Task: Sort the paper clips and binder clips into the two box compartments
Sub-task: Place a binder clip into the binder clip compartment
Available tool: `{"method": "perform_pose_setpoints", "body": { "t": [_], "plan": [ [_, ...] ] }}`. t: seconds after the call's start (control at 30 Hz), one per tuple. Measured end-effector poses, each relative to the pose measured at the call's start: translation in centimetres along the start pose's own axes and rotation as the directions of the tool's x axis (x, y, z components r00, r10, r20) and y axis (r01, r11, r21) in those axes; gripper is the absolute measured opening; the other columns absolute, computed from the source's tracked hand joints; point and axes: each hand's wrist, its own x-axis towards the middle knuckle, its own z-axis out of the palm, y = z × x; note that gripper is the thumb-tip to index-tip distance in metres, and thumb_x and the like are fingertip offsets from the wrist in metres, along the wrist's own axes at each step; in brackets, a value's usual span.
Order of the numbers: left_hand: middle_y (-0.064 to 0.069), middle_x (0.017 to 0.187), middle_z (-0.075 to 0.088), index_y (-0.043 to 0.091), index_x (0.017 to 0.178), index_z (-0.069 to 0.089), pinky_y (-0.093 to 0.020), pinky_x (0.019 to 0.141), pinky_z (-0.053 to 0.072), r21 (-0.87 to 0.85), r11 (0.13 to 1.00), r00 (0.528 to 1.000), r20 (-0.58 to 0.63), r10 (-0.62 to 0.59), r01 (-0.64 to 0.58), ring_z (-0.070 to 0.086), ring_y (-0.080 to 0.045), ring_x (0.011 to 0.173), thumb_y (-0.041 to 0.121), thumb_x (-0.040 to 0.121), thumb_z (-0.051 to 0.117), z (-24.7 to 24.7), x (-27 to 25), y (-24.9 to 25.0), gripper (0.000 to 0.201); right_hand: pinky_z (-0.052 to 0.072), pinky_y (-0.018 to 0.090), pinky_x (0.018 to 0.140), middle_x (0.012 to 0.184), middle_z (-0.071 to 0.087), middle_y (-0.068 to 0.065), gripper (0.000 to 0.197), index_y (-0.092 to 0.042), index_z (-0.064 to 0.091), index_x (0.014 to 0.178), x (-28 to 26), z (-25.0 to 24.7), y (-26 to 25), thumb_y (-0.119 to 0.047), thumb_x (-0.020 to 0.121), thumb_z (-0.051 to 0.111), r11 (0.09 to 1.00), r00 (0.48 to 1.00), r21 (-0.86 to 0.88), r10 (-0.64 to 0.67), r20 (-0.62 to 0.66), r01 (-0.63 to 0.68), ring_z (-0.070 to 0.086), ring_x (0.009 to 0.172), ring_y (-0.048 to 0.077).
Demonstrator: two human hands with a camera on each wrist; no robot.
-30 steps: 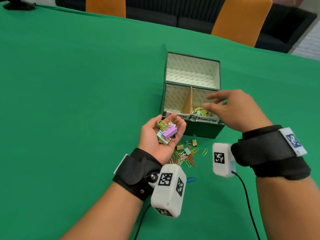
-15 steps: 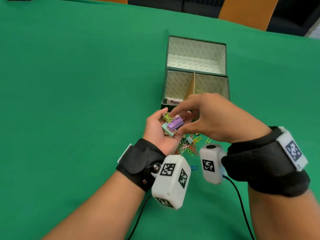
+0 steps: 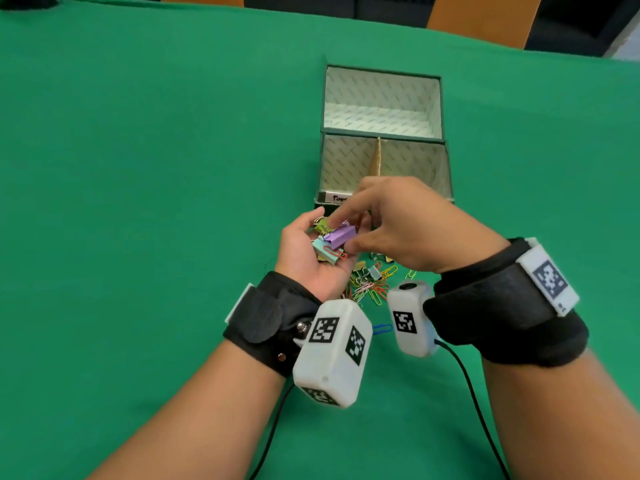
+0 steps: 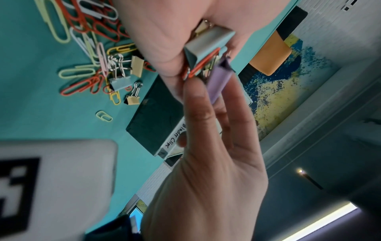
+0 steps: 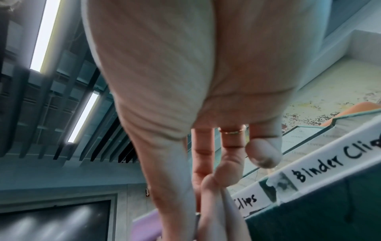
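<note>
**Picking a purple binder clip from a cupped handful**

Cupped palm-up just in front of the green box (image 3: pixel 384 133), the left hand (image 3: pixel 304 258) is seen curled around a small heap of clips. On top of that heap a purple binder clip (image 3: pixel 341 234) is pinched between the thumb and fingertips of the right hand (image 3: pixel 401 226). Beneath it a mint binder clip (image 4: pixel 208 44) and a red paper clip (image 3: pixel 334 253) are held in the left palm, with an olive-green clip at the far side of the heap. In the left wrist view the purple clip is seen just beside the mint one.

A loose pile of coloured paper clips (image 3: pixel 372 287) and a few small binder clips is spread on the green table (image 3: pixel 138 202), below and between the two wrists. The box's near half is split by a cardboard divider (image 3: pixel 377 157); white labels are stuck on its front edge, the right one reading "Binder Clips" (image 5: pixel 329 163). What lies in the compartments is hidden by the right hand.
</note>
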Motion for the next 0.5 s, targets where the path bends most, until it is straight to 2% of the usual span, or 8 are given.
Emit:
{"method": "perform_pose_setpoints", "body": {
  "t": [0.03,0.1,0.2,0.27,0.37,0.43,0.5],
  "plan": [
    [-0.017,0.085,0.064,-0.003,0.09,0.059,-0.026,0.06,0.051,0.0,1.0,1.0,-0.009,0.003,-0.003,0.063,-0.025,0.077,0.023,0.094,0.044,0.0,0.1,0.1,0.03,0.036,0.015,0.063,0.083,0.055,-0.011,0.029,-0.034,0.074,0.1,0.0,-0.1,0.1,-0.023,0.074,0.08,1.0,1.0,0.018,0.0,-0.008,0.001,0.048,0.065,-0.002],
    [-0.017,0.084,0.064,-0.002,0.088,0.059,-0.026,0.06,0.053,-0.015,1.0,1.0,-0.019,0.012,-0.013,0.062,-0.026,0.077,0.021,0.094,0.044,0.1,0.2,0.1,0.028,0.035,0.015,0.063,0.079,0.054,-0.011,0.025,-0.032,0.075,0.1,-0.1,-0.3,0.3,-0.023,0.077,0.078,0.998,1.0,0.055,-0.001,-0.026,0.002,0.048,0.064,-0.002],
    [-0.016,0.08,0.066,-0.002,0.089,0.061,-0.029,0.061,0.057,-0.047,0.998,0.999,-0.007,0.037,-0.037,0.066,-0.024,0.065,0.017,0.093,0.043,0.4,0.3,0.0,0.026,0.032,0.015,0.064,0.081,0.054,-0.012,0.021,-0.034,0.073,0.103,-0.1,-0.6,0.6,-0.029,0.083,0.073,0.997,0.997,0.083,0.003,-0.082,0.004,0.047,0.068,-0.003],
    [-0.015,0.079,0.067,-0.001,0.088,0.063,-0.033,0.069,0.058,-0.059,0.997,0.998,-0.003,0.057,-0.057,0.067,-0.023,0.062,0.016,0.092,0.044,0.5,0.2,0.0,0.026,0.036,0.021,0.067,0.086,0.058,-0.013,0.019,-0.034,0.073,0.105,-0.1,-0.9,0.7,-0.033,0.086,0.069,0.994,0.993,0.108,0.003,-0.12,0.01,0.051,0.072,0.001],
    [-0.019,0.082,0.067,-0.007,0.091,0.063,-0.04,0.072,0.058,-0.094,0.995,0.999,0.006,0.034,-0.034,0.066,-0.028,0.07,0.016,0.094,0.046,0.6,-0.1,0.1,0.029,0.048,0.028,0.072,0.086,0.063,-0.015,0.017,-0.036,0.073,0.104,-0.4,-1.7,0.9,-0.034,0.088,0.066,0.988,0.98,0.154,0.013,-0.199,0.018,0.059,0.075,0.01],
    [-0.021,0.08,0.065,-0.011,0.093,0.063,-0.04,0.07,0.059,-0.106,0.994,1.0,0.008,0.01,-0.009,0.065,-0.031,0.071,0.017,0.094,0.046,0.7,-0.2,0.1,0.033,0.05,0.025,0.066,0.079,0.065,-0.018,0.014,-0.038,0.071,0.101,-0.6,-2.6,1.5,-0.036,0.087,0.067,0.976,0.945,0.217,0.057,-0.323,0.015,0.059,0.069,0.008],
    [-0.021,0.082,0.064,-0.012,0.095,0.064,-0.04,0.068,0.06,-0.101,0.995,1.0,0.008,-0.005,0.006,0.065,-0.03,0.072,0.017,0.094,0.046,0.7,-0.3,0.1,0.034,0.051,0.02,0.064,0.078,0.066,-0.016,0.014,-0.036,0.068,0.098,-0.6,-3.3,2.5,-0.034,0.085,0.071,0.958,0.852,0.284,0.12,-0.509,0.035,0.059,0.067,0.006]
  ]
}}
